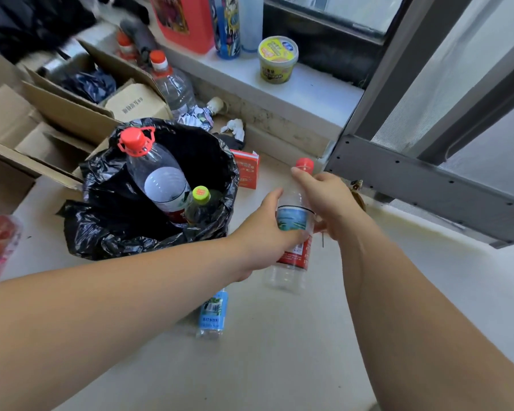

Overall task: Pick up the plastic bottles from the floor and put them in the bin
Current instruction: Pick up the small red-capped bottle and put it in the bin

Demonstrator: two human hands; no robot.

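Both of my hands hold a clear plastic bottle (294, 232) with a red cap and a red and blue label, upright above the floor just right of the bin. My left hand (264, 232) grips its middle and my right hand (324, 200) wraps its upper part near the neck. The bin (101, 226), lined with a black bag, holds a large clear bottle with a red cap (158, 176) and a smaller bottle with a yellow-green cap (201, 203). A blue-labelled bottle (212, 314) lies on the floor under my left forearm.
Open cardboard boxes (57, 114) stand left of the bin, with a big red-capped bottle (172, 84) behind. A small red carton (247, 170) and crumpled paper (233, 127) lie by the wall. The sill carries a yellow cup (278, 59) and containers. A grey door frame (428, 179) stands right.
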